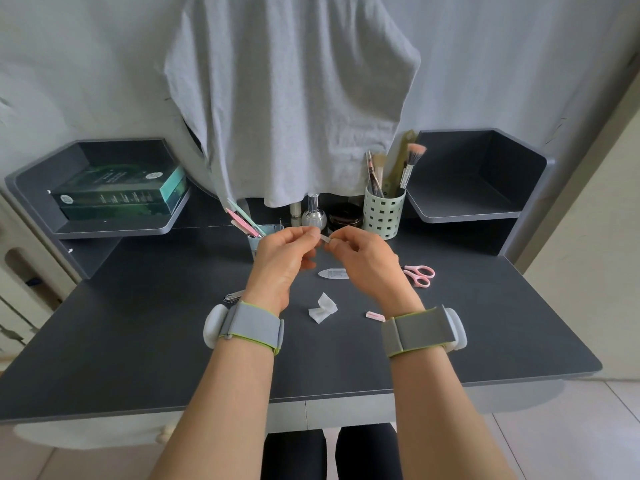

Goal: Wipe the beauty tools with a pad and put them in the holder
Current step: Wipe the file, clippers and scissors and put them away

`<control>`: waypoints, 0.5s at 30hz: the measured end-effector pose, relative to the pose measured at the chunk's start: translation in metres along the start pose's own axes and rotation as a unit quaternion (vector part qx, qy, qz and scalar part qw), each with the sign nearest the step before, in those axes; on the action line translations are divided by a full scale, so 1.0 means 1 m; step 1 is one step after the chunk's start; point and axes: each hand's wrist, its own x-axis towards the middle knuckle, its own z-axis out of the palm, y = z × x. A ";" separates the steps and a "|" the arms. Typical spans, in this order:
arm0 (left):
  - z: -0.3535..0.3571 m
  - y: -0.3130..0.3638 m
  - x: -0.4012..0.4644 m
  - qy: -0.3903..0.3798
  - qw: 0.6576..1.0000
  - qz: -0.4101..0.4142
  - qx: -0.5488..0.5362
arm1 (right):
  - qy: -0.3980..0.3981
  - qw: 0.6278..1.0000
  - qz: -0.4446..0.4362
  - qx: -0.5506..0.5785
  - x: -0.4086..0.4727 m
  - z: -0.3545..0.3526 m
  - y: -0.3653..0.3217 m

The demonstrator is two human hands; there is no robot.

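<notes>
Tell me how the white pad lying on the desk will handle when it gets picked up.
The white pad lies crumpled and folded on the desk, so it is probably soft and floppy, not stiff. It looks thin, so likely very light and easy to pinch. It should not roll, though a push might just slide or unfold it.

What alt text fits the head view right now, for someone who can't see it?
Both hands, left hand and right hand, pinch a small pale strip between them above a dark desk. On the desk lie a crumpled pad, pink scissors and clippers; a blue holder with files stands behind.
</notes>
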 end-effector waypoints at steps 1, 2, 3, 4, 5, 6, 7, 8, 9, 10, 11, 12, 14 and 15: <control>0.000 -0.001 0.000 -0.002 1.000 -0.003 -0.002 | 0.000 1.000 -0.001 -0.002 0.000 0.000 0.001; 0.001 -0.002 0.000 -0.004 1.000 -0.005 -0.002 | 0.001 1.000 -0.002 -0.005 0.001 0.000 0.001; 0.001 -0.004 0.000 -0.008 1.000 -0.007 0.003 | 0.001 1.000 -0.003 -0.009 0.001 0.000 0.002; 0.002 -0.005 0.000 -0.011 1.000 -0.006 0.011 | 0.001 1.000 -0.004 -0.013 0.002 0.000 0.003; 0.003 -0.006 0.000 -0.016 1.000 -0.003 0.021 | 0.002 1.000 -0.004 -0.015 0.003 0.000 0.003; 0.004 -0.006 0.000 -0.019 0.999 0.000 0.030 | 0.002 1.000 -0.003 -0.016 0.004 0.001 0.004; 0.005 -0.006 0.000 -0.021 0.999 0.003 0.034 | 0.002 1.000 -0.001 -0.014 0.004 0.001 0.005; 0.006 -0.007 0.000 -0.019 0.999 0.005 0.035 | 0.002 1.000 0.002 -0.007 0.003 0.001 0.005; 0.006 -0.006 0.001 -0.013 0.999 0.006 0.031 | 0.003 1.000 0.005 0.004 0.003 0.001 0.006; 0.005 -0.006 0.002 -0.003 1.000 0.007 0.023 | 0.007 1.000 0.010 0.017 0.003 0.000 0.008; 0.004 -0.005 0.003 0.009 1.000 0.007 0.013 | 0.015 0.999 0.016 0.030 0.003 -0.002 0.010; 0.003 -0.005 0.005 0.021 1.000 0.008 0.004 | 0.024 0.999 0.022 0.040 0.004 -0.004 0.013; 0.001 -0.004 0.007 0.031 0.999 0.009 -0.004 | 0.038 0.997 0.030 0.052 0.005 -0.009 0.016; 0.001 -0.004 0.007 0.031 0.999 0.009 -0.005 | 0.042 0.997 0.031 0.054 0.006 -0.010 0.017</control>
